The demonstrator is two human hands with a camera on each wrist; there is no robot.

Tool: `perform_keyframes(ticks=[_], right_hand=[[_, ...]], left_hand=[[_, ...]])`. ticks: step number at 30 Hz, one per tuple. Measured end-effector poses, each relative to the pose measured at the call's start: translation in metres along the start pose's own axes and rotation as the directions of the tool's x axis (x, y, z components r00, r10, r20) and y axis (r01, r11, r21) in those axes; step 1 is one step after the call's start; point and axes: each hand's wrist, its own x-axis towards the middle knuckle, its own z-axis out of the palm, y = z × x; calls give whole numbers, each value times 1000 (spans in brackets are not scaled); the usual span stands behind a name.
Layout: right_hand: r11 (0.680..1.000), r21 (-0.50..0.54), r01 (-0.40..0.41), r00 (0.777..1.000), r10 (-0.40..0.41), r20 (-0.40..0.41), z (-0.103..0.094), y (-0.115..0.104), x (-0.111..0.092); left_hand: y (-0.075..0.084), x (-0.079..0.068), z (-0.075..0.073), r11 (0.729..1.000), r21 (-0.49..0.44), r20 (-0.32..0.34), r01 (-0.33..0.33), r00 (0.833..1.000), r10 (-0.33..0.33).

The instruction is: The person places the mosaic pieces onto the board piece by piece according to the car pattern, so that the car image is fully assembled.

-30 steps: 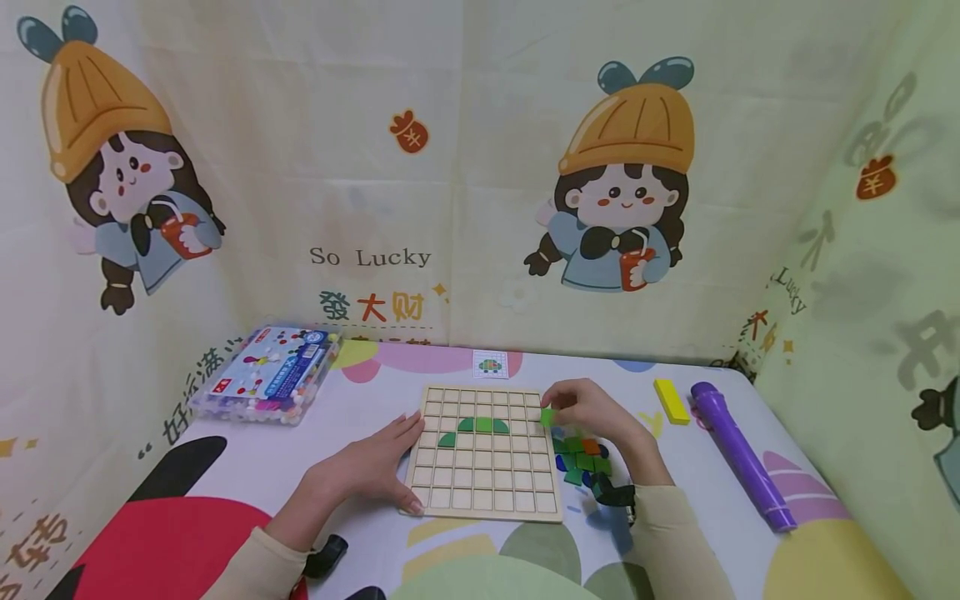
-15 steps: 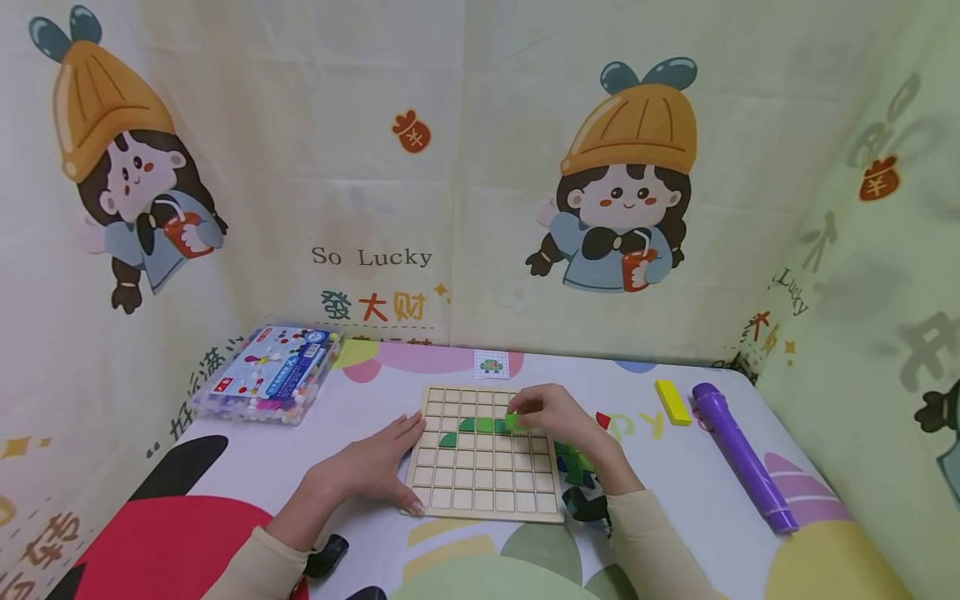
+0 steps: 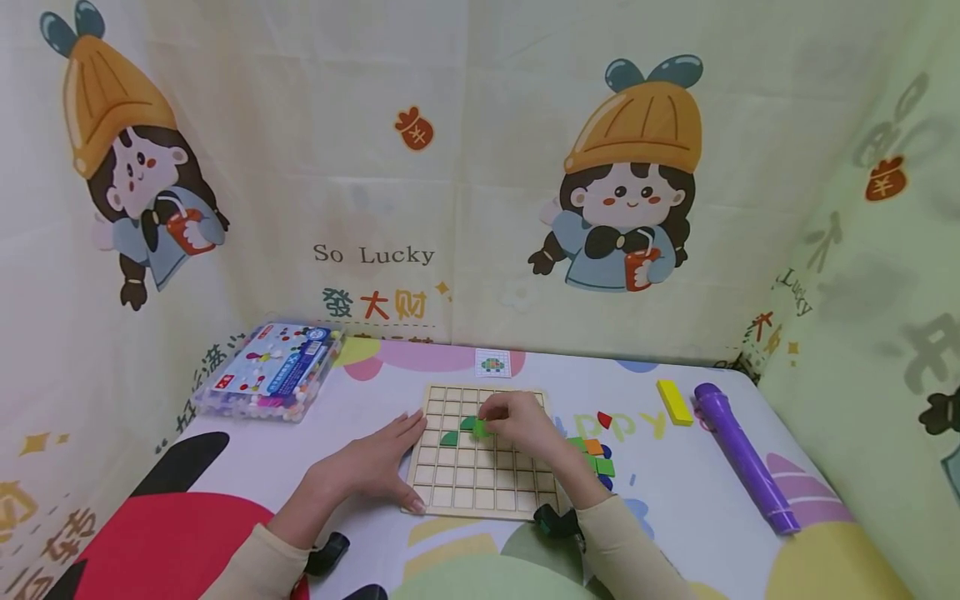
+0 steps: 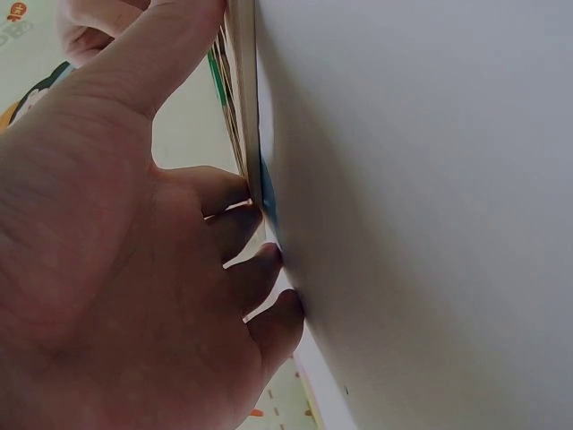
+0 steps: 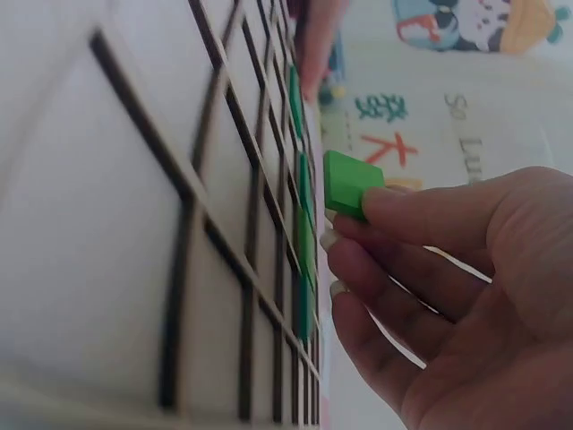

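Observation:
A wooden grid board (image 3: 465, 477) lies on the table, with several green pieces set in its cells, among them a rounded dark green piece (image 3: 449, 438) and a bright green one (image 5: 306, 237). Along the board's left edge rests my left hand (image 3: 363, 467), thumb at the near corner and fingers spread farther up. The fingertips (image 4: 277, 318) touch the edge and the tabletop in the left wrist view. My right hand (image 3: 525, 427) pinches a bright green square tile (image 5: 351, 184) between thumb and fingers, just over the grid's upper middle. It hides some cells in the head view.
Loose green, orange and blue tiles (image 3: 604, 467) lie right of the board, near a red piece (image 3: 604, 420). A small pattern card (image 3: 492, 363) is behind the board. Farther right are a yellow bar (image 3: 675, 402) and a purple cylinder (image 3: 746, 458); a clear box (image 3: 270, 371) stands back left.
My right hand has carried the green square tile leftward from the board's right edge to over the middle of the placed green pieces. My left hand stays at the board's left edge.

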Motion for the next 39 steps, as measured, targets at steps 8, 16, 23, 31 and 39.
perform_keyframes(ticks=[8,16,23,31,39], right_hand=[[997,-71,20,1000,-21,-10,14,-9,0],[984,-175,32,999,-38,-33,24,-11,0],[954,-291,73,996,-83,-23,26,-12,-2],[951,-298,85,996,-79,34,21,-16,-2],[978,-202,57,997,-48,52,6,-10,-8]], left_hand=[[0,0,-1,1000,6,2,-8,1000,8],[0,0,-1,1000,3,-2,-16,1000,16],[4,-3,-2,1000,-18,0,-7,1000,7],[6,-4,-4,1000,-9,2,3,1000,-3],[4,-1,-1,1000,-13,10,8,1000,-8]])
